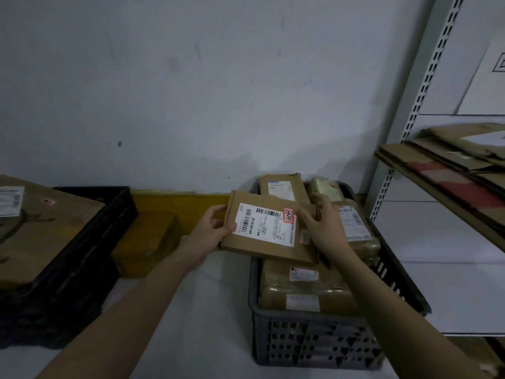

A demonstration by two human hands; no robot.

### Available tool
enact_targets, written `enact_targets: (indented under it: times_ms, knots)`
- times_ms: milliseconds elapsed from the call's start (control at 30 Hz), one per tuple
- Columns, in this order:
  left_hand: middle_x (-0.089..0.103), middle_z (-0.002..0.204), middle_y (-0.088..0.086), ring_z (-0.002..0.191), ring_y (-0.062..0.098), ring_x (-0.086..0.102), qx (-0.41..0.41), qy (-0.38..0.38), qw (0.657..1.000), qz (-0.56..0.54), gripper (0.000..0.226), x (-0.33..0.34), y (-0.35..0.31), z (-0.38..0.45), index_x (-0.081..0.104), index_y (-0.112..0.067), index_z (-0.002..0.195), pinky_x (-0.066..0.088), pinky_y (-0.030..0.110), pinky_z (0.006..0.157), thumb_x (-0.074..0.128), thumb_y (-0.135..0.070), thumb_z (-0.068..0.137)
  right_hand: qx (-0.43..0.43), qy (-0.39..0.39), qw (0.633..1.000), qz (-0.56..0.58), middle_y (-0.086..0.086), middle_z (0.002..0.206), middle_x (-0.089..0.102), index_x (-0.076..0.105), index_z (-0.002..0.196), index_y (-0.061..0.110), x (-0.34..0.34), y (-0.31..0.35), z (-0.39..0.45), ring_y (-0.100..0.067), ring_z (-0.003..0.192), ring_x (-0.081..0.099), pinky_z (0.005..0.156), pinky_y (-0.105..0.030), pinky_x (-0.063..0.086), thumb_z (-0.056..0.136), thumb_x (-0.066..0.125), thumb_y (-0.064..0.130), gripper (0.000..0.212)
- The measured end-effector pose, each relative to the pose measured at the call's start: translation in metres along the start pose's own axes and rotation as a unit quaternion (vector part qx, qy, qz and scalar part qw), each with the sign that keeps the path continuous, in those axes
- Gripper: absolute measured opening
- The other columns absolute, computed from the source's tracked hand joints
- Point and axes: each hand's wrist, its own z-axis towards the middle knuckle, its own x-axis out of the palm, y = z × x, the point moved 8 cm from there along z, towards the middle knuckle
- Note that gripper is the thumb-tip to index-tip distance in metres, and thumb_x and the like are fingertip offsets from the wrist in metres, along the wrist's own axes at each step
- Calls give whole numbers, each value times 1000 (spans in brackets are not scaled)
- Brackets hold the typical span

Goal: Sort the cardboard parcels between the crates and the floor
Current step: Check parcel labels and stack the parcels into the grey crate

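Note:
A flat cardboard parcel (269, 248) with a white shipping label and a red stamp is held above the left rim of the grey crate (314, 340). My left hand (210, 231) grips its left edge. My right hand (322, 222) holds its right side, fingers over the top. The grey crate is packed with several taped parcels (303, 288). At the left, a black crate (82, 258) carries a large flat parcel (41, 231) on top.
A small cardboard box (146, 244) lies on the floor between the crates, by a yellow strip (175, 203) along the wall. A metal shelf rack (410, 127) at the right holds flattened cardboard (448, 165) that juts out over the grey crate's far corner.

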Motion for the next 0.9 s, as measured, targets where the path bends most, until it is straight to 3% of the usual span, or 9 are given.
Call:
enact_targets:
  times_ms: [100,200,300,400,533,600,667,767,900]
  knots:
    - [62,118,6,105,22,65,-9,21,999,24,66,31,13,-5,33,-35,144,60,42,79,67,-12,92,-6,11,994,-109,-6,139,43,51,133,31,-11,-8,-1,-17,105,52,85,-35,51,96,61,36,39]
    - [57,122,-3,101,8,61,4,54,994,90,81,56,25,-13,21,-37,150,55,22,71,68,-8,91,8,34,987,-156,-6,136,45,52,129,33,-14,-23,-11,-20,103,58,87,-36,54,94,63,31,36]
    - [58,125,-13,99,-4,58,37,85,984,153,66,77,32,-24,32,-41,143,46,11,71,62,-9,94,60,65,979,-185,-7,144,33,49,135,32,-13,-44,-28,-33,119,51,99,-46,50,90,67,35,48]
    - [64,124,-5,113,14,58,73,45,959,269,48,81,35,-25,49,-36,139,40,20,86,59,-22,94,91,71,971,-207,-11,151,23,43,144,28,-12,-57,-41,-42,135,33,107,-51,40,93,63,38,56]
    - [39,112,1,124,26,34,32,27,909,415,37,84,44,-27,62,-20,126,25,26,89,61,-38,93,125,103,947,-277,-10,150,22,41,147,28,-9,-68,-50,-44,133,29,106,-53,36,99,49,40,49]
    - [34,115,-1,125,24,33,31,53,891,450,44,89,55,-32,60,-15,126,28,25,91,65,-41,90,130,112,934,-313,-8,148,24,42,145,30,-7,-75,-54,-42,133,28,106,-55,37,101,45,37,45]
    - [30,127,0,128,24,30,54,69,876,474,65,95,65,-38,43,-23,141,35,30,96,70,-41,85,119,108,928,-337,-8,147,26,43,142,29,-3,-77,-61,-41,133,27,106,-56,37,100,46,33,43]
    - [16,149,-3,136,25,21,65,77,887,451,94,101,78,-41,12,-32,157,35,39,108,70,-36,84,69,159,914,-368,-8,152,25,48,138,28,27,-80,-75,-38,139,22,109,-61,33,96,51,29,42]
    - [7,161,-5,146,23,20,64,45,933,351,89,97,86,-37,12,-27,158,28,29,113,67,-18,89,42,262,909,-322,-1,155,35,43,145,34,50,-86,-83,-29,138,32,109,-58,33,97,46,47,50]
